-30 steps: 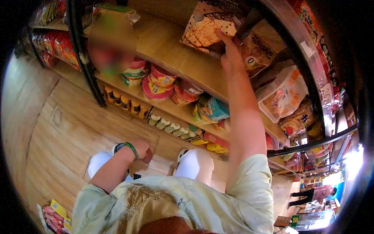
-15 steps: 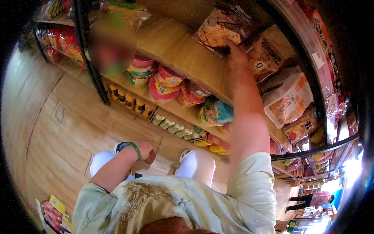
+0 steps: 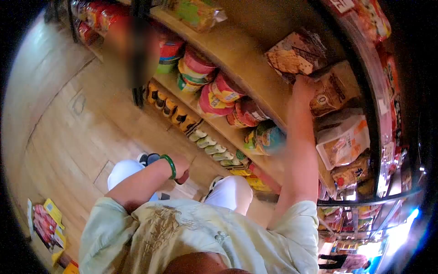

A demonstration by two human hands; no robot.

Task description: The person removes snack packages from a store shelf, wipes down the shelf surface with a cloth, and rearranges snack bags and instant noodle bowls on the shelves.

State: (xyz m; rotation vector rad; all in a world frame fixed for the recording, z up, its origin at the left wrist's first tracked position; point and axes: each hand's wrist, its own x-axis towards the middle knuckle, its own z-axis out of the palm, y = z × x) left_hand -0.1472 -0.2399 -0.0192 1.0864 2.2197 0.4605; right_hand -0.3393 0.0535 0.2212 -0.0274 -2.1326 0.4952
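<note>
Lighting uneven. Strong white glare with a blue fringe at lower right, blown out around the bright opening (image 3: 401, 228). The wooden floor (image 3: 59, 123) is moderately lit, with a pale sheen toward upper left. The upper shelf (image 3: 237, 45) is dim and warm-toned, its rear in shadow. Fisheye distortion bends the shelf edges; the corners fall to black. Print on the packages is soft. An oval blurred patch (image 3: 132, 55) obscures detail at upper left. Grain shows in dark areas.

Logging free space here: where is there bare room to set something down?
The upper shelf is bare between the green packet and the cracker pack. Crowded: its right end, with bags, and the shelf below, with tubs.
</note>
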